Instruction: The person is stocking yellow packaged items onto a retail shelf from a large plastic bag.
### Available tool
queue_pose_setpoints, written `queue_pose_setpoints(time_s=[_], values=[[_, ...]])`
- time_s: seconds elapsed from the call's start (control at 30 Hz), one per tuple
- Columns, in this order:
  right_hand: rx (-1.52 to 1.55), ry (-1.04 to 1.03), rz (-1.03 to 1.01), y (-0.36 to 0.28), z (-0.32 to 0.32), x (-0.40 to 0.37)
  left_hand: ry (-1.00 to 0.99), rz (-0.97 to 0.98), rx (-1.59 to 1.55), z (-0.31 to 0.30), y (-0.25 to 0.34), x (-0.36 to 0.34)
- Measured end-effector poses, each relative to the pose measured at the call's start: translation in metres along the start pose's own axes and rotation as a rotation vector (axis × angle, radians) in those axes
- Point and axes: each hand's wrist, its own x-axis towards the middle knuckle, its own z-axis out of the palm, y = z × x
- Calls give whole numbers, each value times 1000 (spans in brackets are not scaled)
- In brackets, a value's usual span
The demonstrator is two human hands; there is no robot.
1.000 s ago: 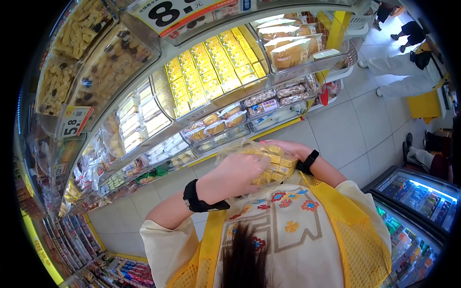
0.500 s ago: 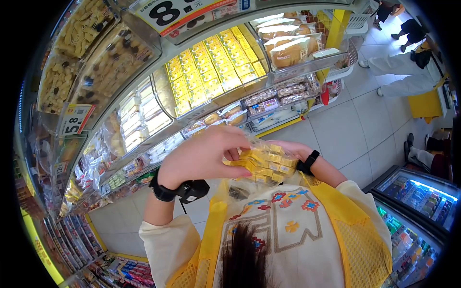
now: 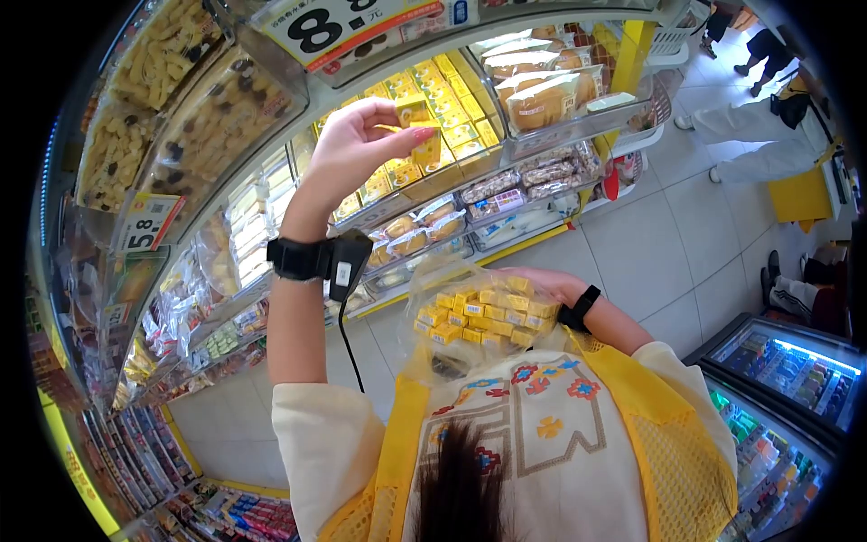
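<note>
Over the shelf bin of small yellow boxes (image 3: pixel 465 135), my left hand (image 3: pixel 357 149) pinches yellow boxes (image 3: pixel 424 144) between thumb and fingers. They overlap the rows in the bin in this view. Low in front of my chest, a clear plastic bag (image 3: pixel 433 280) full of more small yellow boxes (image 3: pixel 488 316) hangs open at the top. My right hand (image 3: pixel 546 285) grips the bag's far right side, its fingers mostly hidden behind the plastic. A black band with a small device (image 3: pixel 343 262) and a cable sits on my left wrist.
Wrapped bread (image 3: pixel 542 95) fills the bin to the right. Packed pastries (image 3: pixel 411 230) lie on the shelf below. Price signs (image 3: pixel 149 221) hang from bins at left. A drinks fridge (image 3: pixel 777 397) stands at lower right. Several people (image 3: pixel 768 63) are along the aisle at right.
My left hand has moved from the bag up and left to the shelf bin, taking yellow boxes with it. My right hand stays at the bag, which now shows more openly.
</note>
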Motion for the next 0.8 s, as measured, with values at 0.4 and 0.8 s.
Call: queue_pose_setpoints(time_s=[0.4,0.8], values=[[-41,3,-128,3,2,-12,-141,-73,382,18,-29,66],[-47,-4,-168,2,-2,-12,-117,-80,584,19,-34,75]])
